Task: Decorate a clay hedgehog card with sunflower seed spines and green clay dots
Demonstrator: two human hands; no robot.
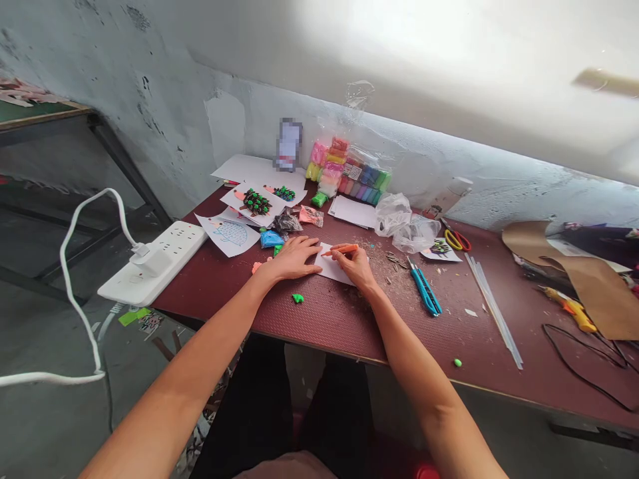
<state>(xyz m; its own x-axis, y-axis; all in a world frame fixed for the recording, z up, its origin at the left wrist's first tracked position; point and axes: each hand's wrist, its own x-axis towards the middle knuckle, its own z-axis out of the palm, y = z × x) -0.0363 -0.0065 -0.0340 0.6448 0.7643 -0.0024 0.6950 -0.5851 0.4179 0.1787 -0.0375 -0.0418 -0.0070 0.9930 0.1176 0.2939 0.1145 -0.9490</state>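
An orange pen [344,250] is gripped in my right hand [358,265], its tip at a small white sheet of paper [332,267] on the table. My left hand [295,258] lies flat with fingers stretched, the fingertips at the paper's left edge. Close to it are a green clay lump [298,299], a blue clay packet [271,239] and some coral clay [256,267], partly behind the wrist. Farther left, a sheet with a blue hedgehog drawing [228,233] lies beside a hedgehog picture [255,202] with dark spines and green dots.
Right of my hands are sunflower seeds [394,259], a blue utility knife [424,291], scissors [456,239], clear glue sticks [494,309] and a yellow glue gun [574,311]. Coloured clay packs [357,178] lean on the wall. A white power strip [164,256] overhangs the left edge.
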